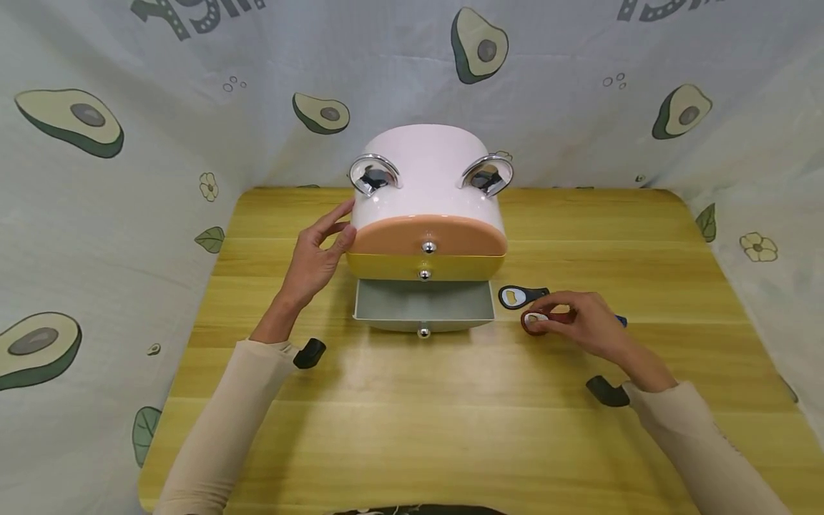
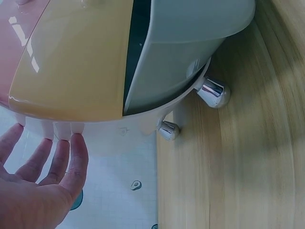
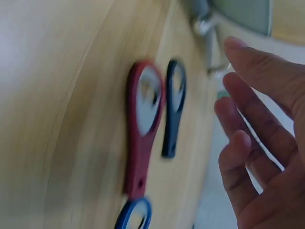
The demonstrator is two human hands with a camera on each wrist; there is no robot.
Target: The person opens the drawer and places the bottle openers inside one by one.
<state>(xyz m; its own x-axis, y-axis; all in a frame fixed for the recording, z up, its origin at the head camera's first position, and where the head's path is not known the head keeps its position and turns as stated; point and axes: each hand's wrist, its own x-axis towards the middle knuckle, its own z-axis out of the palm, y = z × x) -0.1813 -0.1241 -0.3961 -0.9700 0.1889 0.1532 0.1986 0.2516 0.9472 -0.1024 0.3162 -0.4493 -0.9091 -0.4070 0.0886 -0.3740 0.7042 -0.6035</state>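
Observation:
A small white drawer cabinet [image 1: 428, 172] has an orange top drawer [image 1: 393, 236], a yellow middle drawer [image 1: 386, 266] and a grey-green bottom drawer [image 1: 425, 304]. That bottom drawer is pulled out, its visible inside bare. My left hand [image 1: 312, 261] rests its extended fingertips on the cabinet's left side. My right hand [image 1: 592, 325] is over the red bottle opener [image 3: 138, 160], overlapping it in the head view. In the right wrist view its fingers are loosely bent, apart from the openers. A black bottle opener [image 1: 533, 295] and a blue bottle opener [image 3: 147, 210], partly hidden, lie beside the red one.
Everything stands on a wooden table [image 1: 412, 429] with a hanging avocado-print cloth [image 1: 399, 79] behind and at both sides. Two chrome rounded pieces [image 1: 375, 176] stick out of the cabinet's upper front. Silver feet [image 2: 213, 93] hold the cabinet up.

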